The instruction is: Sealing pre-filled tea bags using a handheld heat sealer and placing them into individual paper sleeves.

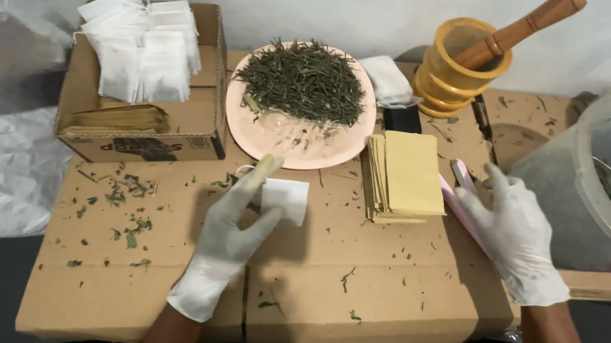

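Plate (248, 115) between box (201, 124) and envelopes (410, 173).

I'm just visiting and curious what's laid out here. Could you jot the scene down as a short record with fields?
Surface: flattened cardboard strewn with leaf bits
Left hand: gloved, fingers holding a small white tea bag
Right hand: gloved, resting on a pink tool; grip unclear
Centre: pink plate heaped with dried green leaves
Beside plate: stack of yellow envelopes
Left rear: cardboard box topped with white tea bags
Rear: yellow mortar with wooden pestle
Right: clear plastic bucket
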